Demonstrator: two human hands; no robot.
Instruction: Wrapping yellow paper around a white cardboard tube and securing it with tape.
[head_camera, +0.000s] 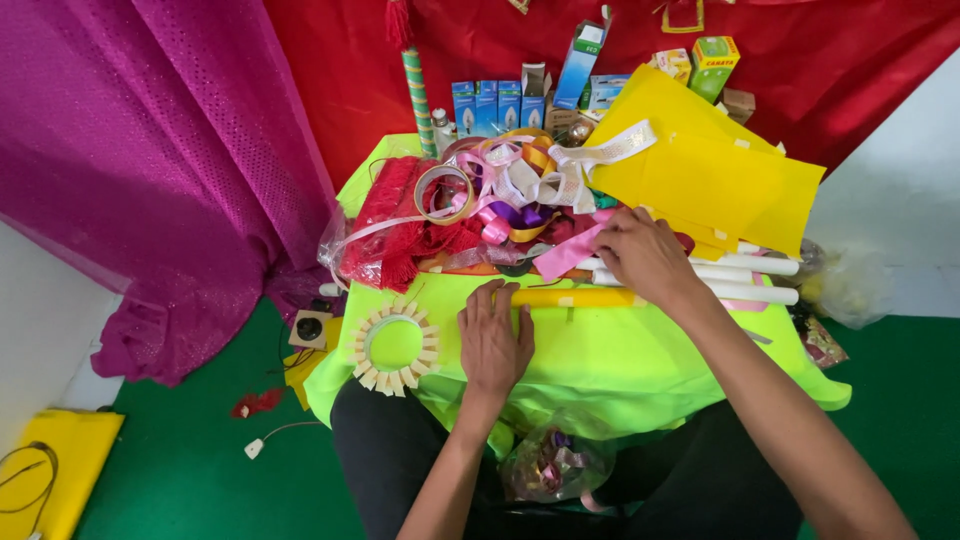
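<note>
Two hands work over a surface (640, 365) draped in neon green cloth, seen from above the person's dark-clothed lap. Nearest, a clear plastic bag (556, 462) with ribbon scraps inside lies on the lap. The left hand (493, 340) lies flat, fingers spread, palm down on the green cloth, its fingertips touching the near end of a yellow rolled tube (575, 298) that lies crosswise. The right hand (645, 255) rests just beyond the tube, fingers curled down and closed on a pink ribbon strip (567, 255). Left of the left hand lies a ring of small cream paper tabs (396, 343). Right of the right hand lie several white rolled tubes (745, 278), side by side.

Farther off, a heap of loose ribbons (510, 190) in pink, purple, orange and white fills the middle, with a roll of clear tape (444, 194) leaning on red fringed trim (395, 225) in a clear wrapper. Yellow felt sheets (700, 170) overlap at the right.

At the back, a row of small blue and white upright boxes (497, 104) stands against a red cloth backdrop (800, 60); one taller blue box (579, 64) tilts above them. A green and yellow box (716, 62) sits at the far right, beside a small yellow one (674, 64). A green and red striped pole (418, 95) stands left of the boxes. Magenta sequined fabric (150, 170) hangs at the left, over a green floor (180, 470).
</note>
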